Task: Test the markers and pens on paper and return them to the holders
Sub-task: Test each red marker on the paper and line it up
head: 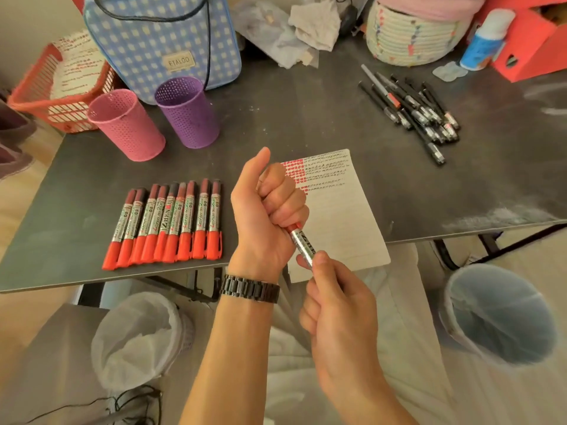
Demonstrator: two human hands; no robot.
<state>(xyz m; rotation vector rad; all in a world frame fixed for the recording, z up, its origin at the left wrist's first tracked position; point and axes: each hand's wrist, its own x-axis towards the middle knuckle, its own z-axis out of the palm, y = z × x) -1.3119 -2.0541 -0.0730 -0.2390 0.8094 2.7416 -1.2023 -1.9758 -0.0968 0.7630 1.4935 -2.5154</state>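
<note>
Left grip (267, 210) fists marker (302, 242) by its cap end, right grip (337, 302) pinches barrel at 5 o'clock; keep both in line.

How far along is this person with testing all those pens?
Some testing looks done: the paper carries rows of red and black marks. In hand: the left hand grips one end of a red marker while the right hand pinches its barrel. To do: the row of red markers and the black pens lie on the table, and nothing sticks out of the pink holder or purple holder.
</note>
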